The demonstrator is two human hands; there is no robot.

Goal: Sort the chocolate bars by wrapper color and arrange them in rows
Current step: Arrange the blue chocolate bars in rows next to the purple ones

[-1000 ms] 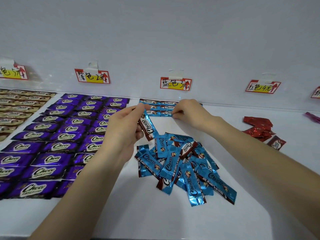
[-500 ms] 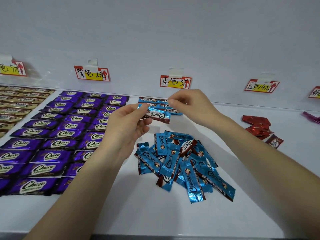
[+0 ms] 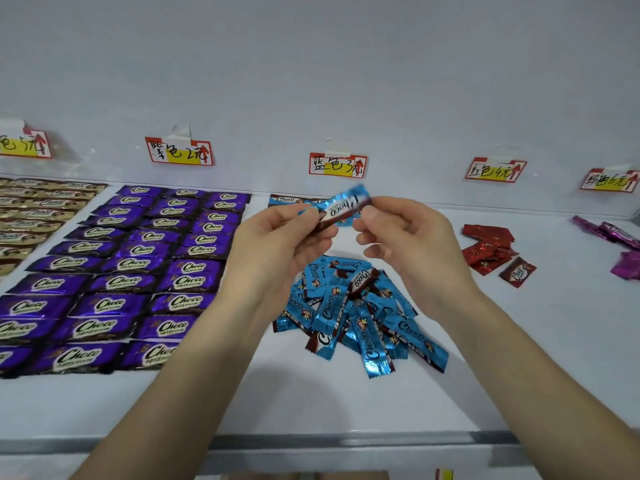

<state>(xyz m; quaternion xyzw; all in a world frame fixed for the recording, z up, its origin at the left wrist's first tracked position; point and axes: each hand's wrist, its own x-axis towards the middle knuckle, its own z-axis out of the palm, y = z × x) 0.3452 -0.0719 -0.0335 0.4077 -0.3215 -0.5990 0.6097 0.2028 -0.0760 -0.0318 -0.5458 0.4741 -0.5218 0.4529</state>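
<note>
One blue-wrapped chocolate bar (image 3: pixel 343 206) is held up in the air between both hands, blurred. My left hand (image 3: pixel 277 244) pinches its left end and my right hand (image 3: pixel 408 237) pinches its right end. Below them a loose pile of blue bars (image 3: pixel 356 313) lies on the white shelf (image 3: pixel 311 393). Behind the hands, a short row of blue bars (image 3: pixel 285 199) lies against the back wall under the blue price label (image 3: pixel 337 165); most of it is hidden by the hands.
Purple bars (image 3: pixel 138 268) fill neat rows at the left, gold bars (image 3: pixel 31 216) at the far left. A small heap of red bars (image 3: pixel 491 247) lies at the right and pink-purple bars (image 3: pixel 616 244) at the far right. Price labels hang on the back wall.
My right hand left the back row and came to the bar that my left hand held. Both hands now hold that bar, raised higher and turned level.
</note>
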